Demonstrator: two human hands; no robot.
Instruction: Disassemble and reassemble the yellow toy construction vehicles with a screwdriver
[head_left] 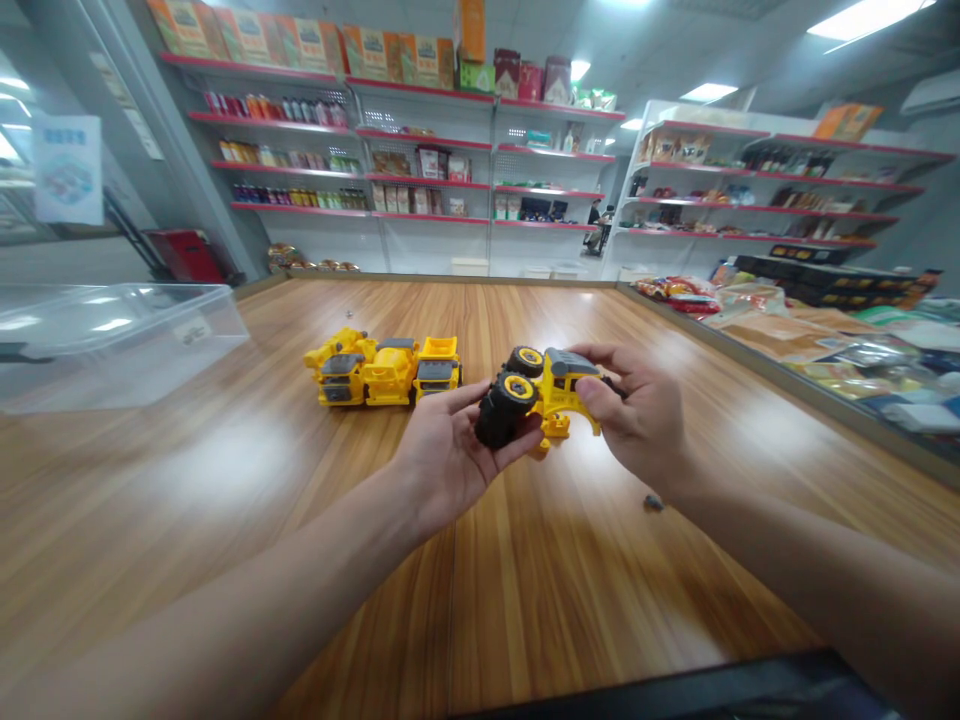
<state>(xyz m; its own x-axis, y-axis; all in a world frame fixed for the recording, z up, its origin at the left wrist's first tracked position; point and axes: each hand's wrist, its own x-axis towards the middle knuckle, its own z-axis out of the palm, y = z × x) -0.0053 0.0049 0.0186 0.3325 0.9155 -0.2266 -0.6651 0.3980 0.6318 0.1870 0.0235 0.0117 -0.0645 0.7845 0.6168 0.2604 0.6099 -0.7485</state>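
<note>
Both my hands hold one yellow toy construction truck (pixel 551 385) with black wheels above the wooden table (pixel 525 580). My left hand (pixel 442 450) cups its wheel end from below, fingers curled round a black wheel. My right hand (pixel 637 410) grips the other end, thumb pressed on the yellow body. The toy is tilted, wheels facing up and left. Three more yellow toy trucks (pixel 382 370) stand side by side on the table, just beyond my left hand.
A clear plastic bin (pixel 105 340) sits at the table's left. A small dark piece (pixel 653 502) lies on the table by my right wrist. Packaged goods (pixel 795 320) line the right side. Store shelves (pixel 420 170) fill the back wall.
</note>
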